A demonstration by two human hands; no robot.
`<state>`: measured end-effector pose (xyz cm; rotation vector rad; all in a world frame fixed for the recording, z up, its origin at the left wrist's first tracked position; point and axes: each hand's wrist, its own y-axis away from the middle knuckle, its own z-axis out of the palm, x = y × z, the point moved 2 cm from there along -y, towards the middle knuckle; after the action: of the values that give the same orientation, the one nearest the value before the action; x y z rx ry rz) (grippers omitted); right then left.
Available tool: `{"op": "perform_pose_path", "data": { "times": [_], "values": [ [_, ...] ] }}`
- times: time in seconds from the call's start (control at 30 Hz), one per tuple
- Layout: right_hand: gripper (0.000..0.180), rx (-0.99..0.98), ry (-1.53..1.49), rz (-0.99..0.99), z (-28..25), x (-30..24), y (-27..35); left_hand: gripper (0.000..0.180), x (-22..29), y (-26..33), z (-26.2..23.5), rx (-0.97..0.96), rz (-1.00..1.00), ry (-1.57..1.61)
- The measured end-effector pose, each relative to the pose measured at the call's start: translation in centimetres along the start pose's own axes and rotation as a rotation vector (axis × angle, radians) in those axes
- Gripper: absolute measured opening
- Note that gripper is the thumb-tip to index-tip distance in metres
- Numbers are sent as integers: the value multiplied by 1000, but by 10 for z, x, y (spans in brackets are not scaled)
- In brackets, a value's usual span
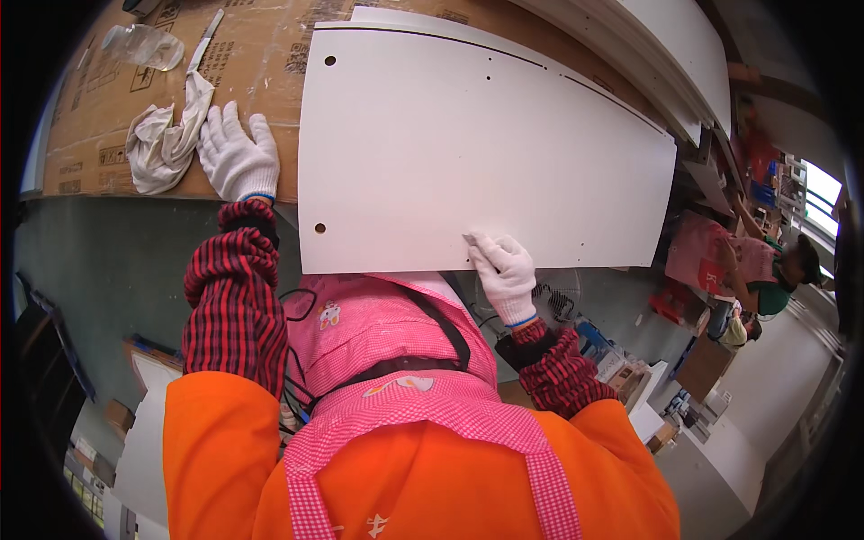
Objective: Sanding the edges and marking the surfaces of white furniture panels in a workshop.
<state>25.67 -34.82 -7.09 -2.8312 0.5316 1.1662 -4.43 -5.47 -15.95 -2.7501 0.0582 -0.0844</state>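
Note:
A white panel (486, 153) with round holes and dark slots lies across the table in front of me. My right hand (504, 274), in a white knit glove, rests on its near edge. Pinched between thumb and forefinger is a small grey flat piece (469, 239), its tip at the panel's surface; its exact kind is too small to make out. My left hand (239, 159), gloved the same way, lies flat with fingers apart on the cardboard (90, 171). Right beside its fingers is a crumpled off-white cloth (164, 148).
A clear plastic bottle (144, 47) lies on its side at the far left, near a knife (208, 38) with a pale blade. More white panels (670, 54) are stacked at the far right. Beyond, a person in a green top (772, 279) stands beside shelves and boxes.

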Motion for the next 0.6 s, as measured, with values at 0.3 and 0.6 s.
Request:
{"op": "perform_pose_path", "data": {
  "times": [0.3,0.6],
  "values": [
    [29,-63,-29,32,-1,1,0,51,-4,1,3,23,11,41],
    [32,-57,-53,70,5,5,19,52,-8,-1,2,16,22,14]
  ]
}}
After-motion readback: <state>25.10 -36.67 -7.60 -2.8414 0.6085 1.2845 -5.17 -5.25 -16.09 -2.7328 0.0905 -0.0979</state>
